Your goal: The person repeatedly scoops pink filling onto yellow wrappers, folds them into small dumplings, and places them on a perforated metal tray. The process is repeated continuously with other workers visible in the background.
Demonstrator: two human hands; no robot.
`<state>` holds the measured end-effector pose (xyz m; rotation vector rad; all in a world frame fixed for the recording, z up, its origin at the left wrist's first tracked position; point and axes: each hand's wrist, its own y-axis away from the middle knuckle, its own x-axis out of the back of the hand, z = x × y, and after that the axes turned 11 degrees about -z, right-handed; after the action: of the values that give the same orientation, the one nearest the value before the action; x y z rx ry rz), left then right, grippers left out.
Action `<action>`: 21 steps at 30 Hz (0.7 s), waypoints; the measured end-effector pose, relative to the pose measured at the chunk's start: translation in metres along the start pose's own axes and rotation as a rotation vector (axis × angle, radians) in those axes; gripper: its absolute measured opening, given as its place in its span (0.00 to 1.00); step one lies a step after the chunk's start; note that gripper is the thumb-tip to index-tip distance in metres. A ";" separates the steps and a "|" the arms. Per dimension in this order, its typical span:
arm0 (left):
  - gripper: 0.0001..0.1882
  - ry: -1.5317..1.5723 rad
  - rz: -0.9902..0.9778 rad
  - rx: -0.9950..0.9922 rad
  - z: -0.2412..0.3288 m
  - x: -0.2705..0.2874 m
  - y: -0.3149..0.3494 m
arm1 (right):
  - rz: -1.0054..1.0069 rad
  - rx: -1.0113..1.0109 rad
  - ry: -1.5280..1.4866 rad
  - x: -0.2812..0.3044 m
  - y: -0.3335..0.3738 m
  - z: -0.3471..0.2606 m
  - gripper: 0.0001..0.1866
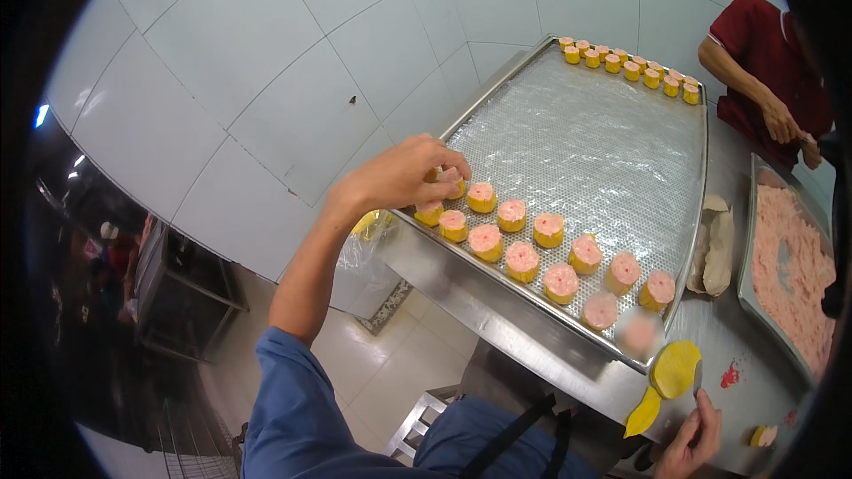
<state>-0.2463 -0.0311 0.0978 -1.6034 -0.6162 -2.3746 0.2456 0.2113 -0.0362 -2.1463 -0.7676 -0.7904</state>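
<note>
My left hand [404,176] reaches over the near left corner of a large metal tray [568,155], its fingers round a small dumpling [454,186] with a yellow wrapper and pink filling on top. Beside it, two rows of such open-topped dumplings [485,242] run along the tray's near edge; those at the right end look blurred. Low on the right, my right hand [692,439] grips a thin spatula-like tool [698,376], only partly visible. Its blade is next to a stack of round yellow wrappers [674,367], with one folded wrapper [642,413] hanging toward me.
Two more rows of dumplings [631,70] line the tray's far edge. To the right lie a pan of pink minced filling [790,266], crumpled beige wrapping [711,244] and a lone dumpling [763,435]. A co-worker in dark red [763,62] stands beyond. A tiled wall [266,98] borders the left.
</note>
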 end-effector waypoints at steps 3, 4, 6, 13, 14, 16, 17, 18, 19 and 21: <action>0.16 -0.014 0.008 -0.025 0.003 -0.001 0.001 | -0.012 -0.018 0.025 0.001 0.000 -0.001 0.15; 0.17 -0.015 -0.028 0.014 0.005 0.000 0.002 | -0.014 -0.026 0.019 0.001 0.000 -0.001 0.15; 0.18 0.031 -0.031 0.056 0.011 0.003 0.008 | -0.018 -0.043 0.011 0.000 0.000 0.002 0.15; 0.19 0.229 0.400 -0.085 0.057 -0.009 0.044 | 0.062 -0.244 -0.126 -0.012 0.022 0.022 0.16; 0.19 0.279 0.487 -0.130 0.072 -0.021 0.048 | 0.114 -0.158 -0.079 -0.016 0.023 0.023 0.16; 0.17 0.573 0.557 -0.259 0.112 -0.060 0.059 | 0.173 -0.283 -0.198 -0.016 0.029 0.014 0.15; 0.17 0.705 0.439 -0.359 0.135 -0.080 0.069 | 0.230 -0.221 -0.298 -0.016 0.035 0.002 0.14; 0.17 0.851 0.332 -0.513 0.157 -0.099 0.073 | 0.300 0.013 -0.247 -0.021 0.033 -0.007 0.13; 0.20 1.046 0.167 -0.490 0.177 -0.122 0.072 | 0.255 0.143 -0.264 -0.022 0.033 -0.017 0.15; 0.25 1.360 -0.100 -0.501 0.209 -0.163 0.064 | -0.077 0.484 -0.498 -0.019 0.028 -0.034 0.20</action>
<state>0.0159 -0.0028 0.0292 0.2432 0.2098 -3.0306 0.2431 0.1639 -0.0427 -1.8807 -1.1639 -0.0686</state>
